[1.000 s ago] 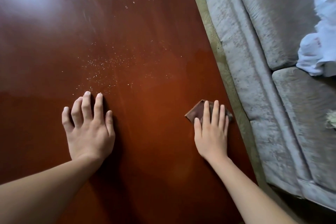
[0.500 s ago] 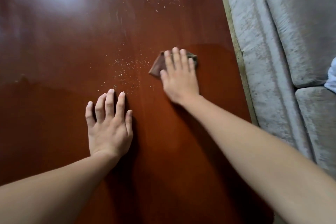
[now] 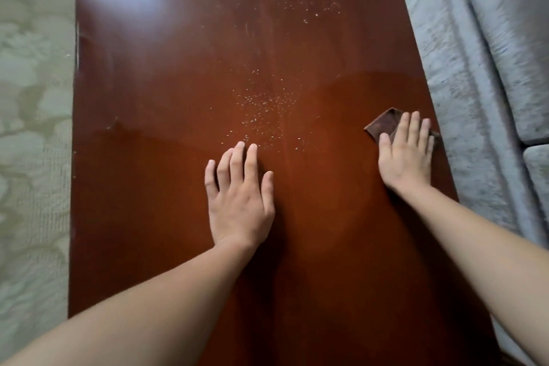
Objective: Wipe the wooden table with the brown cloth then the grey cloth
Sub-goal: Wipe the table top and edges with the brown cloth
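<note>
right hand (image 3: 405, 154) flat, pressing brown cloth (image 3: 384, 125) near table (image 3: 166, 187) right edge, likely to wipe | left hand (image 3: 239, 196) flat, bracing | crumbs (image 3: 261, 110) unswept

Glossy reddish-brown wooden table (image 3: 178, 187), pale specks (image 3: 261, 110); dark brown folded cloth (image 3: 384, 125); grey mottled fabric sofa (image 3: 490, 68); beige floral-patterned carpet (image 3: 32, 128).

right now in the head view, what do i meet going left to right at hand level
carpet → table → left hand → right hand, flat on the cloth → sofa
</note>
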`<act>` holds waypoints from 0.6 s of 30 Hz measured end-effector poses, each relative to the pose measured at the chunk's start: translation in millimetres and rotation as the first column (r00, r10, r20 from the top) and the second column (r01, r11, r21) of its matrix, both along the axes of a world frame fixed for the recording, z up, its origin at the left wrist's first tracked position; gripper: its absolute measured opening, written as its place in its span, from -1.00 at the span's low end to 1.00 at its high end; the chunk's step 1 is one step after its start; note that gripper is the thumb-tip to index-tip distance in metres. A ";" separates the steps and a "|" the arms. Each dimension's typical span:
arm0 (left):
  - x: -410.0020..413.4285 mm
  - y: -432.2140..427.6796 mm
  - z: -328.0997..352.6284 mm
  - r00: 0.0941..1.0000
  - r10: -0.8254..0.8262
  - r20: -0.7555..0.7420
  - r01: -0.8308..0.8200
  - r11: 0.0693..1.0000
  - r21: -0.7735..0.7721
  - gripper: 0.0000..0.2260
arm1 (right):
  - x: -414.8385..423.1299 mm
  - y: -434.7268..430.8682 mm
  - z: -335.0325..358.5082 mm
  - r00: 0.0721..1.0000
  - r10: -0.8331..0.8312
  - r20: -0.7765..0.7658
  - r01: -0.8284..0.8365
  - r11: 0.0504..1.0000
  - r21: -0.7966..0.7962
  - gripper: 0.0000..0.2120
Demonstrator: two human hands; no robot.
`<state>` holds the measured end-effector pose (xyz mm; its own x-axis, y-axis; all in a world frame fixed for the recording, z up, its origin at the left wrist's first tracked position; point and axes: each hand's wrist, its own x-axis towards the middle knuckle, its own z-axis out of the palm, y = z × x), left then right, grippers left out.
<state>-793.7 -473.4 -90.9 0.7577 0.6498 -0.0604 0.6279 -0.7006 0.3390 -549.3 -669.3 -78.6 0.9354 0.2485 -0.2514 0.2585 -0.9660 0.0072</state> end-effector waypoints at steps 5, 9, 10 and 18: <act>-25.6 29.4 9.2 0.957 0.137 0.257 -0.095 0.981 -0.167 -0.53 | -78.3 82.5 0.9 0.966 0.260 -0.010 -0.260 0.965 0.030 -0.24; -66.1 106.1 5.7 0.900 0.433 0.047 -0.433 0.901 -0.019 -0.52 | -145.0 159.6 -5.4 0.919 0.393 0.027 -0.394 0.917 0.068 -0.25; -75.3 125.3 5.6 0.873 0.488 -0.007 -0.488 0.873 -0.011 -0.49 | -156.6 176.4 -7.2 0.910 0.414 0.035 -0.415 0.907 0.075 -0.26; -78.8 174.2 13.3 0.704 0.689 -0.169 -0.710 0.684 -0.166 -0.34 | -183.5 191.2 -9.0 0.872 0.490 -0.009 -0.490 0.871 0.034 -0.28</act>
